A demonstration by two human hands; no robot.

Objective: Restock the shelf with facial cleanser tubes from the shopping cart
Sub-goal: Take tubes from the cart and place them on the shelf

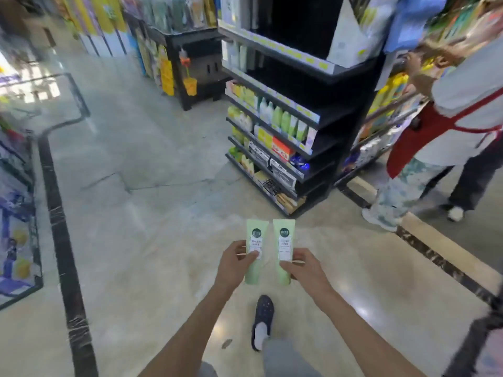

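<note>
- Two pale green facial cleanser tubes are held side by side above the polished floor, one in each hand: the left tube and the right tube, near each other but apart.
- A black shelf unit is seen ahead, beyond the tubes, its tiers stocked with green and white bottles, similar green tubes and boxed goods; open floor lies between it and the hands.
- To the right of the shelf unit a second person in a red apron is standing in the side aisle, turned toward another rack.
- A wire display rack is seen at the left edge, and a dark inlaid strip runs along the floor beside it.
- A dark clog is seen on the floor below the hands.
- The left hand is extended forward, its thumb laid across the label and its fingers curled behind the left tube, gripping it at the lower half.
- The right hand is extended likewise, its thumb on the front of the right tube and fingers wrapped behind.
- Both tubes are held with the long axis pointing away from the person, the wide crimped ends farthest and the narrower ends nearest; they splay slightly apart at the near ends.
</note>
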